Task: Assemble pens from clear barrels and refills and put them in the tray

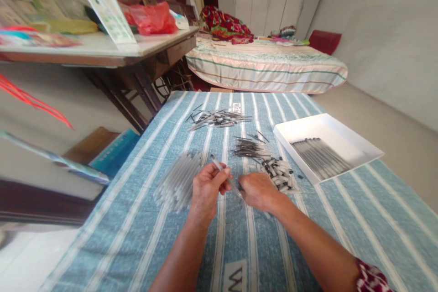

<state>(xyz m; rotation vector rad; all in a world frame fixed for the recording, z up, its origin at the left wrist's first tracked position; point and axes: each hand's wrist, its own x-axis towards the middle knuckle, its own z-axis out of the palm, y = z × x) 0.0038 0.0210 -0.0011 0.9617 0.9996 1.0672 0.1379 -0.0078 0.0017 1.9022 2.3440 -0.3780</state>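
My left hand (207, 186) is closed around a clear pen barrel (220, 167) that points up and away. My right hand (259, 190) is pinched at the barrel's near end; what its fingers hold is hidden. Both hands hover over a blue striped cloth (342, 219). A pile of clear barrels (178, 181) lies just left of my left hand. Small black-and-white caps (279, 173) lie in a heap right of my right hand. Thin dark refills (249, 147) lie beyond the hands.
A white tray (356, 139) at the right holds a row of finished pens (320, 157). More loose parts (217, 118) lie farther back on the cloth. A cluttered table (102, 48) stands at the left, a bed (267, 66) behind.
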